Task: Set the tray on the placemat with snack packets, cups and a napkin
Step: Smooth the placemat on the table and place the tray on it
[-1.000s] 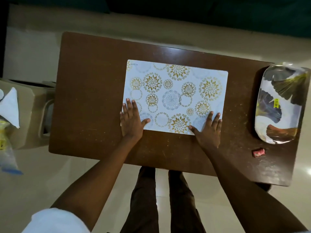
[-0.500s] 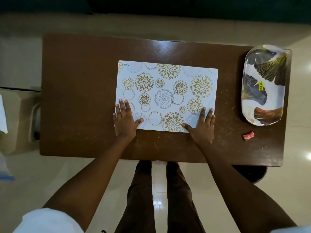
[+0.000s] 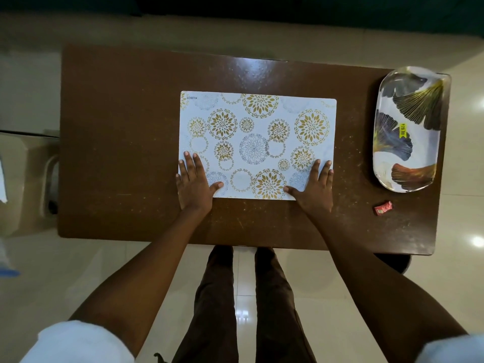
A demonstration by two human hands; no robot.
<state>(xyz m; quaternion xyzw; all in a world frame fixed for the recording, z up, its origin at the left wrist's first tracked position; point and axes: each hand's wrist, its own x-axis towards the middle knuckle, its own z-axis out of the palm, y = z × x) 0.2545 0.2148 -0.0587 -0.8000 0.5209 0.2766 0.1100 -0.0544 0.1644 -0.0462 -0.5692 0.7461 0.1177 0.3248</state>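
A white placemat (image 3: pixel 258 132) with gold and grey floral circles lies flat in the middle of the brown table (image 3: pixel 117 142). My left hand (image 3: pixel 195 183) presses its near left corner with straight fingers. My right hand (image 3: pixel 315 188) lies flat on its near right corner. An oval tray (image 3: pixel 408 127) printed with fan-shaped leaves sits apart at the table's right end, with a yellow price sticker on it. A small red snack packet (image 3: pixel 383 207) lies on the table just in front of the tray.
A beige stool or bin (image 3: pixel 28 179) stands left of the table, with something white (image 3: pixel 2 179) at the frame's edge. Glossy tiled floor surrounds the table. My legs stand against the table's near edge.
Both hands stay flat on the placemat's near corners. The view has shifted, so the table and tray sit further left and lower in the frame.
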